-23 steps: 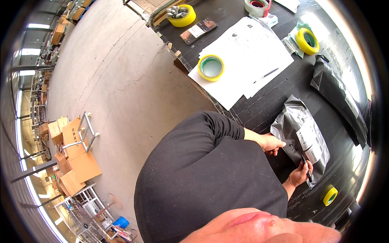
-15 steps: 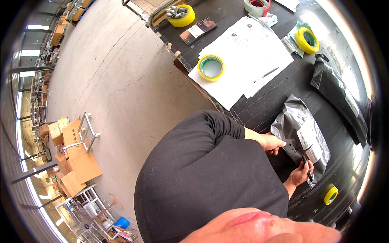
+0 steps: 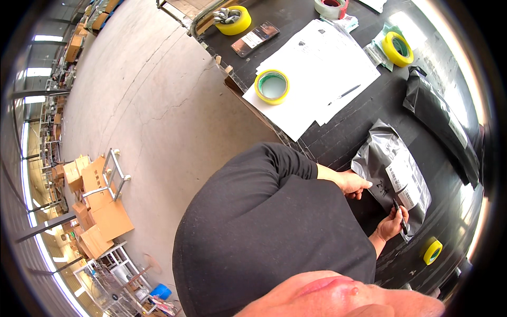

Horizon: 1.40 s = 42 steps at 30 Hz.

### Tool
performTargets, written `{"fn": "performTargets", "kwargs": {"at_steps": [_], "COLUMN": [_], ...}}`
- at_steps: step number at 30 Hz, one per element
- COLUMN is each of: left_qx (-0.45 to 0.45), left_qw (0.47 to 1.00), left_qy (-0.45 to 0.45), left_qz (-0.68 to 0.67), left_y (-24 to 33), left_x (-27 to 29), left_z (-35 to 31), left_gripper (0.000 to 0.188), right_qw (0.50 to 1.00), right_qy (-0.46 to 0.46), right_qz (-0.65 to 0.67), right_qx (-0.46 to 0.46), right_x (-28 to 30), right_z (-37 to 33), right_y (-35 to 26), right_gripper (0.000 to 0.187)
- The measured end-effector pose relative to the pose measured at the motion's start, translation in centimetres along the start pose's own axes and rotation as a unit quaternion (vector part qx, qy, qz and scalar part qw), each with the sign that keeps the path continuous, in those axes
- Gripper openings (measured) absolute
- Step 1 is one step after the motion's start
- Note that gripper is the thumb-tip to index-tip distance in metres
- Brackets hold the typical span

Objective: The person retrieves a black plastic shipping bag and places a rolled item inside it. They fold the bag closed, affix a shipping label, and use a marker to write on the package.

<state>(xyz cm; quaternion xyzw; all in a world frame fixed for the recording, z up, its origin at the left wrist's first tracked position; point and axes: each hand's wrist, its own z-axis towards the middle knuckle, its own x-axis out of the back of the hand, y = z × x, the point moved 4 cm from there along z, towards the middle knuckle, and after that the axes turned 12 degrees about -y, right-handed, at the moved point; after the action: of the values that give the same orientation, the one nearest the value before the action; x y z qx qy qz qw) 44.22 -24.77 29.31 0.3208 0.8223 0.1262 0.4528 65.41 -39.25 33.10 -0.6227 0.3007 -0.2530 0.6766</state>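
A grey plastic mailing bag lies on the black table, with a white printed label on its upper face. Black handwritten marks show beside the label. My left hand pinches the bag's near edge, thumb on top and fingers curled below. In my right hand is a black marker pen, its tip at the bag's surface close to the label. That hand rests by the bag's lower corner; whether the tip touches the plastic I cannot tell.
Beyond the bag lies a black wrapped parcel. Yellow tape rolls sit on white papers, by the parcel, and on the right. A phone lies at the table's upper end. Cardboard boxes and a metal-framed cart stand on the floor.
The view has shifted slightly, so the table's things sit a little higher and further left. Both hands keep their hold, and the marker tip stays near the label.
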Motion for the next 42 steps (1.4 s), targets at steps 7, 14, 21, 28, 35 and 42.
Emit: {"fn": "performTargets", "kwargs": {"at_steps": [7, 14, 21, 28, 35, 42], "left_qx": [-0.031, -0.098, -0.036, 0.157, 0.118, 0.033], "left_qw": [0.999, 0.972, 0.981, 0.985, 0.971, 0.979], "left_qy": [0.014, 0.015, -0.018, 0.061, -0.037, -0.075], "left_qz": [-0.039, -0.214, -0.188, 0.038, 0.204, -0.185], "left_y": [-0.6, -0.4, -1.9, 0.3, -1.2, -2.6], "left_x": [0.1, -1.3, -2.7, -1.1, -2.8, -6.7], "left_z": [1.3, -1.0, -3.0, -5.4, -5.5, -0.3], "left_gripper": [0.036, 0.036, 0.04, 0.041, 0.033, 0.033], "right_qw": [0.997, 0.996, 0.992, 0.992, 0.99, 0.989], "right_qy": [-0.001, -0.057, -0.077, -0.085, -0.11, -0.124], "right_qz": [-0.004, 0.024, 0.058, 0.07, 0.071, 0.075], "right_qx": [0.076, 0.068, 0.082, 0.058, 0.046, 0.038], "right_x": [3.0, -1.1, -1.0, -0.3, -0.3, -1.3], "right_z": [-1.2, -0.3, -0.6, -0.7, -0.4, -0.3], "right_y": [1.9, -3.8, -4.0, -3.5, -3.2, -3.1], "right_gripper": [0.016, 0.016, 0.013, 0.014, 0.013, 0.013]}}
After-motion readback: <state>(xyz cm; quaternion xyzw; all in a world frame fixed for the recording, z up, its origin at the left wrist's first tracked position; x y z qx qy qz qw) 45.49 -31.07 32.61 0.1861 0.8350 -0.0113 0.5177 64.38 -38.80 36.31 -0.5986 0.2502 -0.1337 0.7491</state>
